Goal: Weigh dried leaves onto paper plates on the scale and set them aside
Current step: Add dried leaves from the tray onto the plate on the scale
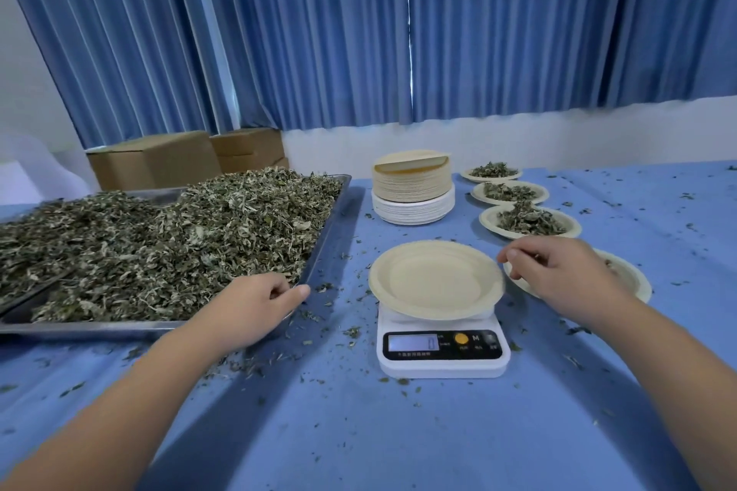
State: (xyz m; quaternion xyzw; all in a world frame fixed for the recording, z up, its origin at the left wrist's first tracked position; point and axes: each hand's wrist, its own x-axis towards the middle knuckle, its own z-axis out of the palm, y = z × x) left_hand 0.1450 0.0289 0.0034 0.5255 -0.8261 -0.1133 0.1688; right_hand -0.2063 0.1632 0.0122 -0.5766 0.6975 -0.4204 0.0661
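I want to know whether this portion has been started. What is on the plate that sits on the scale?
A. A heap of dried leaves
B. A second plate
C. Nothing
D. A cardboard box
C: the plate on the scale shows a bare inside, the display reads 0, and the dried leaves lie heaped in the tray.
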